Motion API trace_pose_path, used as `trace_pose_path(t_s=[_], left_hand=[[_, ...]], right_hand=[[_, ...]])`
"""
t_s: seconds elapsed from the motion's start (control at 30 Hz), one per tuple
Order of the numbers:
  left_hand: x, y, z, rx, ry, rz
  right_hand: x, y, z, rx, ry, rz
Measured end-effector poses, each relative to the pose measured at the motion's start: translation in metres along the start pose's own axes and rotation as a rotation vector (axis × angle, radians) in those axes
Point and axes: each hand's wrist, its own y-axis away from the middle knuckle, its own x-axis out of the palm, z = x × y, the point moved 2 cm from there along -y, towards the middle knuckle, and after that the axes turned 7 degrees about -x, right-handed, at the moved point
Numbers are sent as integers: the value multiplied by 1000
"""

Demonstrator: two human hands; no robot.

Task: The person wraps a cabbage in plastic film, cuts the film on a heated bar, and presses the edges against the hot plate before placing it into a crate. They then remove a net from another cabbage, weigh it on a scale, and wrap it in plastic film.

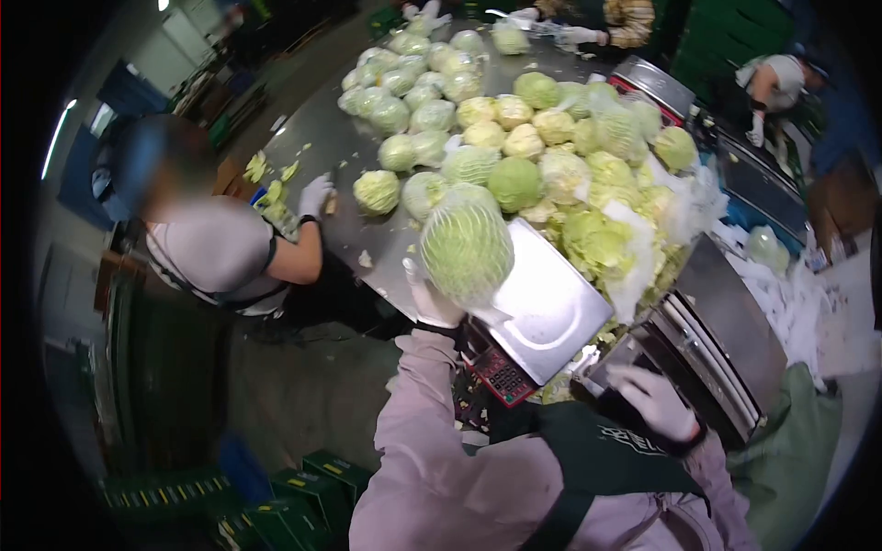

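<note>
A large cabbage in a white mesh net or wrap (467, 250) rests against my gloved left hand (432, 298), which holds it from below and the near side, over the left edge of a scale. The scale's silver plate (548, 303) bears nothing that I can see, and its red keypad (501, 372) faces me. My gloved right hand (654, 401) is held away from the cabbage, near a dark metal machine (712, 344), with its fingers apart and nothing in them. Loose pale leaves and cabbages (597, 243) lie just beyond the scale.
Many cabbages (436, 115) cover the metal table (322, 138). A co-worker (220, 239) stands at the left, a gloved hand on the table. Other people work at the far side and upper right. A second scale (654, 83) stands at the back; green crates (308, 500) are lower left.
</note>
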Motion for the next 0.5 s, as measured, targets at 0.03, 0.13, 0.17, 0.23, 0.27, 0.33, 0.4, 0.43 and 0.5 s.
trace_pose_path(t_s=[0.03,0.13,0.17,0.23,0.27,0.33,0.4,0.43,0.5], left_hand=[[20,7,17,-58,-25,-27],[24,23,93,-403,398,334],[52,33,107,-434,177,207],[93,47,136,-299,-108,332],[97,54,148,-228,-268,383],[89,69,163,-347,-329,344],[78,84,175,-450,-398,289],[74,92,181,-623,-303,247],[68,103,185,-858,-124,141]], right_hand=[[5,-9,-4,43,-185,-41],[17,-27,-3,160,-735,-137],[20,-24,-4,132,-844,-78],[29,-10,-8,31,-988,2],[24,0,-17,39,-989,-30],[4,14,-24,-253,-643,-148],[2,31,-22,-208,-650,-227],[2,36,-23,-121,-621,-248],[12,43,-20,9,-638,-350]])
